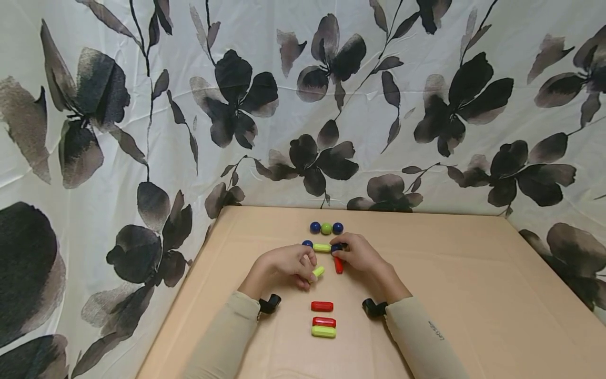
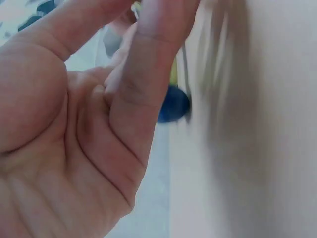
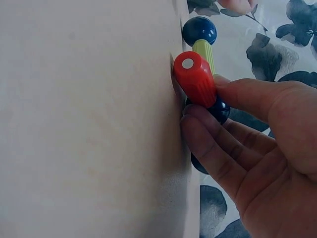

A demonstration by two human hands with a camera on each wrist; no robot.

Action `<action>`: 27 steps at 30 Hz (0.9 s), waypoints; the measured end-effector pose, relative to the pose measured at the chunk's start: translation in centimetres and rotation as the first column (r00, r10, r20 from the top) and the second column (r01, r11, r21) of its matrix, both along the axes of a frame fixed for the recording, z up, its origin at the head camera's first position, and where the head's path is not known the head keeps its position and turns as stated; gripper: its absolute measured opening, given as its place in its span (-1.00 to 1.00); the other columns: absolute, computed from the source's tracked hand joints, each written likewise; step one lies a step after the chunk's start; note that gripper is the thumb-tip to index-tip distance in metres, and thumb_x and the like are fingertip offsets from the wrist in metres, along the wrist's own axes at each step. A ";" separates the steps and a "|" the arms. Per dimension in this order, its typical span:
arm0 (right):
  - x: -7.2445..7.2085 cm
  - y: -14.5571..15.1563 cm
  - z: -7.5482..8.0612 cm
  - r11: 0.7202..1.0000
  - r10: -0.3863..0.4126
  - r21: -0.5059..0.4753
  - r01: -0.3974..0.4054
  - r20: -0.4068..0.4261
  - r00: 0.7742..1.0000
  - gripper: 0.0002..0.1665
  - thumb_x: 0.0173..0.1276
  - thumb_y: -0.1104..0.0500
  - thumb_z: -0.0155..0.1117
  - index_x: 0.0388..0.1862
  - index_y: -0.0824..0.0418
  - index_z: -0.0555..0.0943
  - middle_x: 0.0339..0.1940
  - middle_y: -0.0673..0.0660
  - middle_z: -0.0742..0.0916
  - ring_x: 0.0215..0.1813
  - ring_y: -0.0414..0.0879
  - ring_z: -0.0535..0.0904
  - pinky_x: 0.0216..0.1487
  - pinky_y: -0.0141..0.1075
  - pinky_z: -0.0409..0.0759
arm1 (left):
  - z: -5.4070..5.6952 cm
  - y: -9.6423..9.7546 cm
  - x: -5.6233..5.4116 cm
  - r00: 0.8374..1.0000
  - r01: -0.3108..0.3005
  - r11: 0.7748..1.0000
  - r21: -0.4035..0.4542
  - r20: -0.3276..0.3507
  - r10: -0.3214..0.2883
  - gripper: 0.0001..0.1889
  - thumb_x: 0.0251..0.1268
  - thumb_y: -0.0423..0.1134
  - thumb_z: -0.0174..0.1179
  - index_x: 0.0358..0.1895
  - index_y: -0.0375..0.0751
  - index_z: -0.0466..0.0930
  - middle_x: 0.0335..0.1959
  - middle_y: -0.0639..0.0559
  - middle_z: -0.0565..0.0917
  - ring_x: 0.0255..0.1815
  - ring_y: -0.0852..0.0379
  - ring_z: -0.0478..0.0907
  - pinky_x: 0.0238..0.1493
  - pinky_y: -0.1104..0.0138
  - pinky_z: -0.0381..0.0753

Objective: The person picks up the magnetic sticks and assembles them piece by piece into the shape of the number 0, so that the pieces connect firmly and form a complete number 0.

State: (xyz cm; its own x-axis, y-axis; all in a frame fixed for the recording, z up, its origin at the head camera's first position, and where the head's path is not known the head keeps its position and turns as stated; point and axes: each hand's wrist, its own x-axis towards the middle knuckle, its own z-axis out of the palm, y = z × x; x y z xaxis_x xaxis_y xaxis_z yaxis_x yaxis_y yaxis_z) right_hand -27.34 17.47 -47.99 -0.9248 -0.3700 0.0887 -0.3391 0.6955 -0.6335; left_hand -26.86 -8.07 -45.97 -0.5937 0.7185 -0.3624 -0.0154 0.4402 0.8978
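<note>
Yellow-green, a ridged plastic rod (image 1: 322,248) bridges two glossy dark-blue balls (image 1: 307,244) in the head view; on its near side, a left hand (image 1: 285,264) pinches a second yellow-green plastic rod (image 1: 320,271). Palm dominates the left-wrist view. In the right-wrist view, a right hand (image 3: 265,163) grips the ball at the ridged rod's right end, where a red plastic rod (image 3: 195,82) meets it.

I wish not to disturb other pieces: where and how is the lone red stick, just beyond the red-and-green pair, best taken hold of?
Probably pinch the red stick at its middle, straight down from above, across its two long sides: it lies flat and crosswise, and a gap separates it from the pair.
</note>
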 end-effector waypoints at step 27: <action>-0.1 -0.1 -0.2 1.000 -0.010 -0.006 0.010 0.000 1.000 -0.67 0.42 0.19 0.44 0.14 0.16 0.75 -0.02 0.09 0.74 -0.09 -0.05 0.56 0.05 -0.16 0.60 | -2.0 -2.1 -2.1 0.983 -0.139 0.989 0.052 -0.116 0.144 -0.76 0.49 -0.21 0.29 0.06 -0.26 0.64 -0.33 -0.17 0.73 -0.45 0.09 0.70 -0.47 0.26 0.73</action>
